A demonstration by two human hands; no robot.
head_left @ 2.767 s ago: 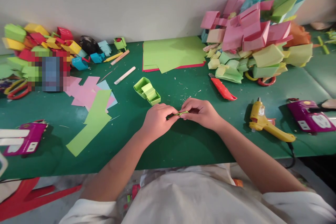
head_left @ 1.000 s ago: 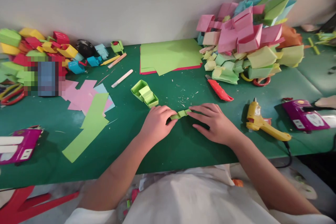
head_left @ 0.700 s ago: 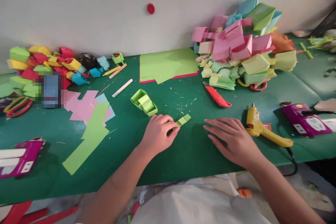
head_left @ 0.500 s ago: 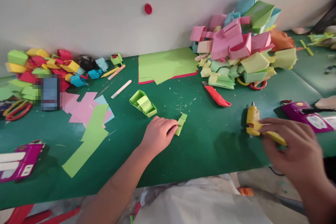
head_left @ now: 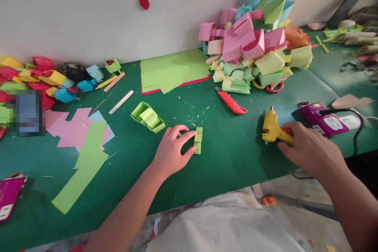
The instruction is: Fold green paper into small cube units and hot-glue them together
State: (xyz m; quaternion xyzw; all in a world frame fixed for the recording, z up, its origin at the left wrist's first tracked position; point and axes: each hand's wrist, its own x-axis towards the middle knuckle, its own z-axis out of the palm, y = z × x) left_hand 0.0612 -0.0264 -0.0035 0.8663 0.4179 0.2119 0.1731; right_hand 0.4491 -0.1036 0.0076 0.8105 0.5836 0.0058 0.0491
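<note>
A small folded green paper piece [head_left: 198,140] lies on the green table, with the thumb and fingertips of my left hand [head_left: 174,147] at its left edge. My left hand's fingers are spread in a loose curve. At the right, my right hand [head_left: 307,147] has its fingers around the handle of a yellow glue gun [head_left: 273,128], which lies on its side, nozzle pointing away from me. Just beyond my left hand sits an open green paper box [head_left: 147,117] with a folded strip across it.
Green sheets [head_left: 174,71] lie near the wall. A red cutter [head_left: 232,101] is beyond the hands, below piled paper boxes [head_left: 245,43]. A purple power strip [head_left: 323,119] with a black cable is at the right. Paper scraps [head_left: 73,126] and colourful boxes [head_left: 47,76] are at the left.
The view has shifted right. The glue gun has come down onto the table with my right hand on it. My left hand's fingers have spread apart beside the small green piece.
</note>
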